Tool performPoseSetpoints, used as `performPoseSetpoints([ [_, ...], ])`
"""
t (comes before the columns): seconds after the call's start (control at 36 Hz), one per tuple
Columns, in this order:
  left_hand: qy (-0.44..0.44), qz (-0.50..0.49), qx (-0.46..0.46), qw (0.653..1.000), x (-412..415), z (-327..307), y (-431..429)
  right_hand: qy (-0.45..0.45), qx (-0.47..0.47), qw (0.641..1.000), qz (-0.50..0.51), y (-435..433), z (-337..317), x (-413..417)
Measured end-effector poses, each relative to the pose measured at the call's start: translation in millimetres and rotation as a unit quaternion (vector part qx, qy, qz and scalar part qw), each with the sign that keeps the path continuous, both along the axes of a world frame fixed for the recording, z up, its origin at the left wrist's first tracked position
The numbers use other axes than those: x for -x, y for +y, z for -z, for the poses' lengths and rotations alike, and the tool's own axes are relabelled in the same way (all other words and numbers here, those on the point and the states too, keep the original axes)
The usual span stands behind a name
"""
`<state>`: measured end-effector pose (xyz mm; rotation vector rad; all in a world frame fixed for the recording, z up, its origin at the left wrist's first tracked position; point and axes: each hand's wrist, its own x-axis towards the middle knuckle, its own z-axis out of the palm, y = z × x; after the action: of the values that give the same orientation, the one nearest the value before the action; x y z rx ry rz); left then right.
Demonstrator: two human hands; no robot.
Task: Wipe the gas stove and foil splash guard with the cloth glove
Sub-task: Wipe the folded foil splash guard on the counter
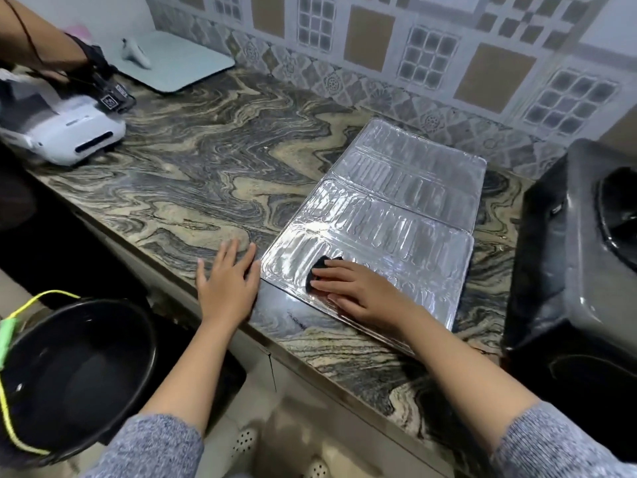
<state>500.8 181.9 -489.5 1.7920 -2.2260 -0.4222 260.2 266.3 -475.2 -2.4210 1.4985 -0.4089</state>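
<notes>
The silver foil splash guard (406,201) lies flat and folded on the marbled counter (193,160), right of centre. My right hand (358,291) presses a dark cloth glove (319,269) onto the guard's near left panel; only the cloth's tip shows past my fingers. My left hand (227,281) rests flat and open on the counter, fingers spread, its fingertips touching the guard's left edge. The black gas stove (568,257) stands at the right edge, tilted, with a round burner opening partly in view.
A black bucket (79,370) sits below the counter's front edge at the left. Another person's arm (41,43) reaches over a white headset device (69,125) at far left. A pale board (179,63) with a white controller lies by the tiled wall.
</notes>
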Motion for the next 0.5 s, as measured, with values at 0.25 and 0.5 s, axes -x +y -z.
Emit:
performPoseSetpoints([
  [0.25, 0.015, 0.01, 0.008, 1.0, 0, -2, 0, 0.011, -0.016, 0.991, 0.132, 48, -7, 17],
  [0.5, 0.022, 0.023, -0.003, 1.0, -4, -1, 2, -0.011, -0.028, 0.941, 0.336, 82, -1, 12],
])
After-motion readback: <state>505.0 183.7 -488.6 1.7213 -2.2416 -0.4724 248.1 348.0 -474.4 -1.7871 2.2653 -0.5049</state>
